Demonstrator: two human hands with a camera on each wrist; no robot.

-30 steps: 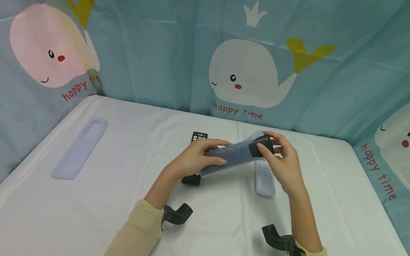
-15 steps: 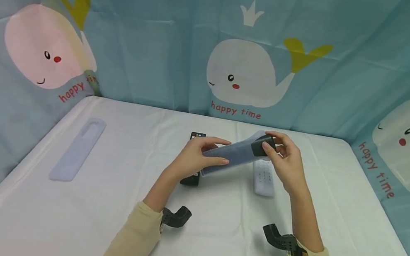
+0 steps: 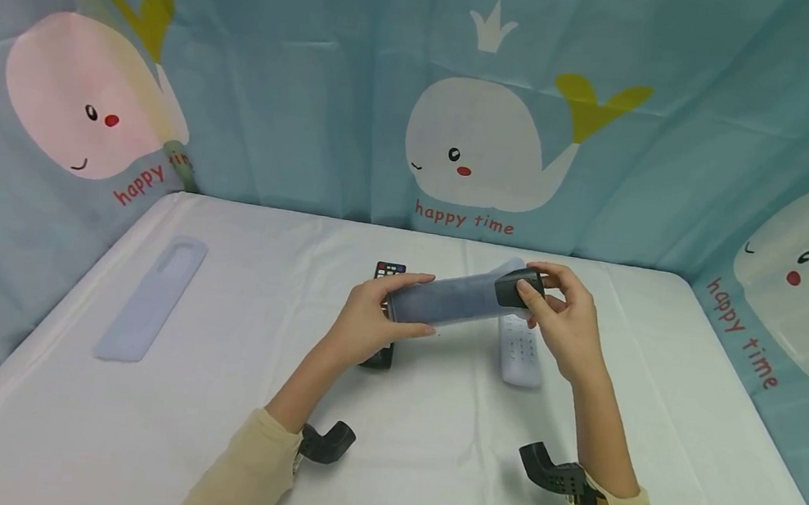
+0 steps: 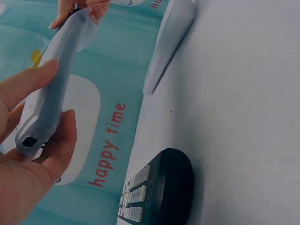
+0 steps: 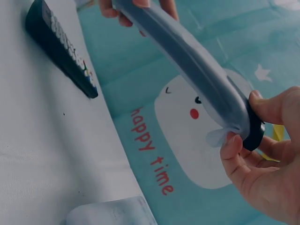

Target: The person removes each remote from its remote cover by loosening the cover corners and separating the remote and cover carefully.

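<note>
A black remote control sits partly inside a translucent bluish silicone cover, held above the table and tilted up to the right. My right hand pinches the bare black end between thumb and fingers, where a loose flap of the cover sticks out. Around the closed left end, my left hand has its thumb on one long edge and fingers on the other. In the left wrist view, that cover end shows a small dark opening.
Behind my left hand lies a black remote with light keys. A pale remote rests below the held one. Another translucent cover lies flat at the left of the white table. A whale-print curtain borders the table.
My left hand has shifted left and down to the cover's end, its thumb and fingers spread further apart. The held remote has tipped nearer to level; the right hand hardly moves.
</note>
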